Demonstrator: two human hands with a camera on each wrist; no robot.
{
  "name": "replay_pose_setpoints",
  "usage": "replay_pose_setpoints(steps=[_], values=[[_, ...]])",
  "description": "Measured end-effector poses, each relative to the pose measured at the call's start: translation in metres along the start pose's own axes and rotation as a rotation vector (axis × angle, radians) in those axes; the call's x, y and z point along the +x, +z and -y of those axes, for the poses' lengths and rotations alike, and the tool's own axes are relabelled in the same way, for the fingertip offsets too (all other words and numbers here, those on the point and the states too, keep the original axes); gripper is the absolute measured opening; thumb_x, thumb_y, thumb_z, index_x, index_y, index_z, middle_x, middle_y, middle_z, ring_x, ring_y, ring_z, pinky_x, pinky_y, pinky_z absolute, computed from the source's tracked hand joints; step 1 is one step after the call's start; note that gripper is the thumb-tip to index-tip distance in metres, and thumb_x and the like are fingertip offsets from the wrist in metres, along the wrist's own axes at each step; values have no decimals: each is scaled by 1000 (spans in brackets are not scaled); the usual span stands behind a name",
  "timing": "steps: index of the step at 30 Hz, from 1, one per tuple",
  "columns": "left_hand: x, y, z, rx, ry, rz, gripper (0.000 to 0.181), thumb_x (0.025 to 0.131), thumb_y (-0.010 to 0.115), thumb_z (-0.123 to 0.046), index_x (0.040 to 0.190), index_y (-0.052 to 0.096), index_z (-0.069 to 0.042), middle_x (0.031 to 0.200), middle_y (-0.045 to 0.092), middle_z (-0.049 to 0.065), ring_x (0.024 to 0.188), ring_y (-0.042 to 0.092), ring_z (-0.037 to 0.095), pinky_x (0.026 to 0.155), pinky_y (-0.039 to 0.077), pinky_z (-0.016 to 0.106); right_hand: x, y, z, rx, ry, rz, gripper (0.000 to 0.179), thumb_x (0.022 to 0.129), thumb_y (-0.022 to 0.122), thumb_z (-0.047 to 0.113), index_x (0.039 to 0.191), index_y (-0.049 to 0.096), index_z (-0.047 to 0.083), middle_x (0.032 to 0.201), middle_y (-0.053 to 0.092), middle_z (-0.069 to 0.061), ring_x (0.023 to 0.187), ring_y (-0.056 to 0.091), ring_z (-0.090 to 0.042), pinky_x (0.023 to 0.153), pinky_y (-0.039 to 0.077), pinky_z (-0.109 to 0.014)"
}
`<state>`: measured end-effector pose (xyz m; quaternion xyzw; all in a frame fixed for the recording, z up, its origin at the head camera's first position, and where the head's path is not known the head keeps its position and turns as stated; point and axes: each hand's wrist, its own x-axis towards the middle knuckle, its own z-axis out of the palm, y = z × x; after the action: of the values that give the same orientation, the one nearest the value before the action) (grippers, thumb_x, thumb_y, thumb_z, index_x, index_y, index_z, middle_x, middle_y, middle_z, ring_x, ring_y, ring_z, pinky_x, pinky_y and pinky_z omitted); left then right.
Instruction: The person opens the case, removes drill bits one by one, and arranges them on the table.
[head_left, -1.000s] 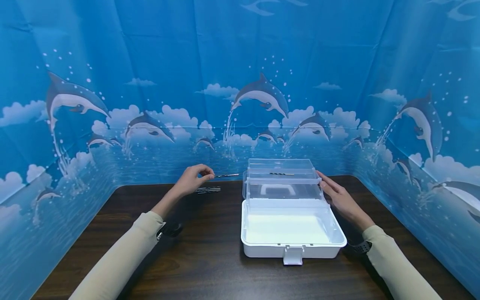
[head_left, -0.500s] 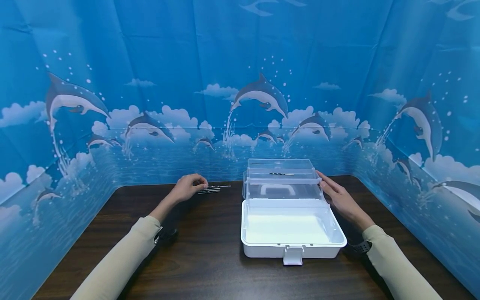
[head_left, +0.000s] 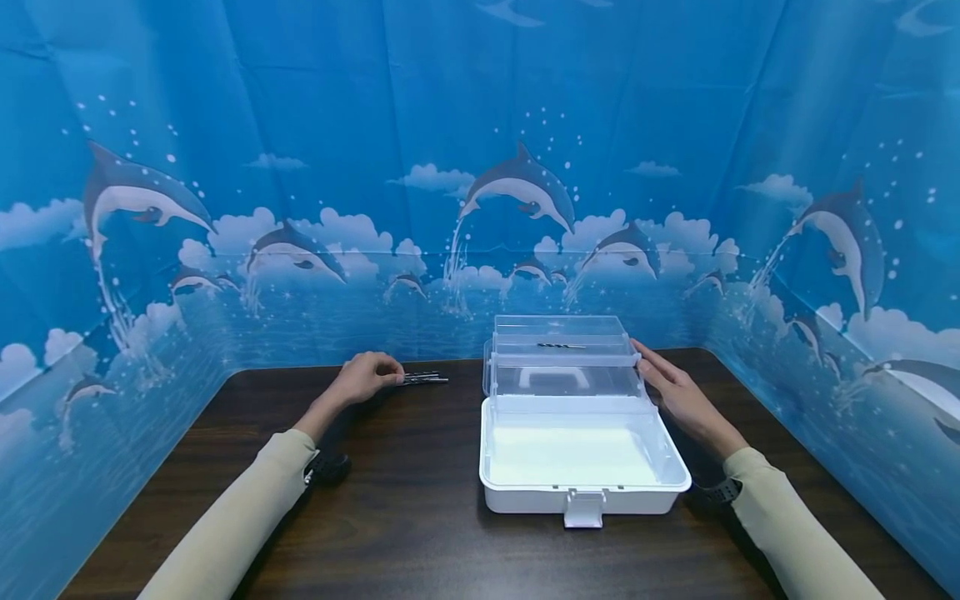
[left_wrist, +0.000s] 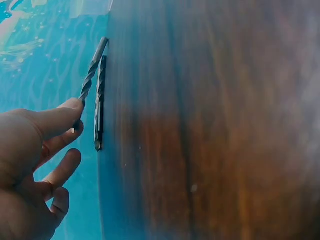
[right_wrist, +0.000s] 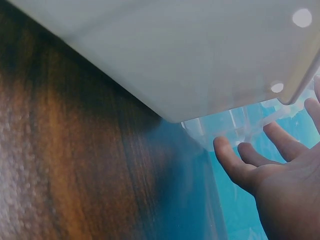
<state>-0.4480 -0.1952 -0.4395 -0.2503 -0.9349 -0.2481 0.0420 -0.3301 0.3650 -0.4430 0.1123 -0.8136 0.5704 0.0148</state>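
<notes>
My left hand (head_left: pixel 362 379) is at the table's far edge, left of the box. In the left wrist view it pinches a dark, spiral-fluted drill bit (left_wrist: pixel 90 75) by one end between thumb and fingers. Close alongside lie other drill bits (left_wrist: pixel 100 110), seen as a small bundle (head_left: pixel 427 378) in the head view. My right hand (head_left: pixel 678 396) is at the right side of the white box (head_left: pixel 517 501), its fingertips at the raised clear trays (head_left: pixel 566 363). One drill bit (head_left: pixel 561 346) lies in the upper tray. The right wrist view shows spread fingers by the clear plastic.
The box stands on the dark wooden table (head_left: pixel 405 517) with its latch (head_left: pixel 583 509) hanging at the front. A blue dolphin-print curtain (head_left: pixel 337 125) surrounds the table at the back and sides.
My left hand has moved left and down with the drill bit, from beside the box to the bundle of bits. My right hand has stayed at the trays.
</notes>
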Motion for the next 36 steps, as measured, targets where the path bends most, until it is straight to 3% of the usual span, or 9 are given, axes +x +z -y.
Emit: replay_pose_setpoints(steps=[7, 17, 26, 36], values=[[2, 0, 2, 96, 23, 12, 11, 99, 70, -24, 99, 79, -18, 103, 70, -3, 97, 61, 24, 83, 37, 54, 0, 0, -1, 0, -4, 4, 64, 108, 41, 52, 165, 17, 33, 169, 10, -10, 149, 13, -48, 106, 25, -71], [5, 3, 2, 129, 32, 28, 8, 98, 73, -22, 98, 80, -20, 101, 70, -5, 92, 60, 21, 79, 34, 48, -1, 1, -1, -8, -10, 1, 64, 108, 41, 51, 165, 17, 32, 169, 10, -12, 148, 14, -50, 104, 25, -73], [5, 4, 1, 138, -6, 21, 4, 96, 76, -23, 94, 80, -24, 98, 70, -7, 85, 60, 17, 78, 39, 48, 0, 1, 0, -6, -14, 0, 64, 108, 41, 51, 165, 18, 33, 169, 10, -11, 149, 14, -48, 106, 25, -71], [9, 4, -8, 99, 34, 1, 8, 96, 75, -29, 99, 78, -22, 91, 67, -9, 79, 61, 12, 70, 48, 40, -1, 1, 2, -12, -10, 4, 64, 109, 41, 49, 165, 16, 31, 169, 9, -12, 148, 12, -50, 104, 24, -73]])
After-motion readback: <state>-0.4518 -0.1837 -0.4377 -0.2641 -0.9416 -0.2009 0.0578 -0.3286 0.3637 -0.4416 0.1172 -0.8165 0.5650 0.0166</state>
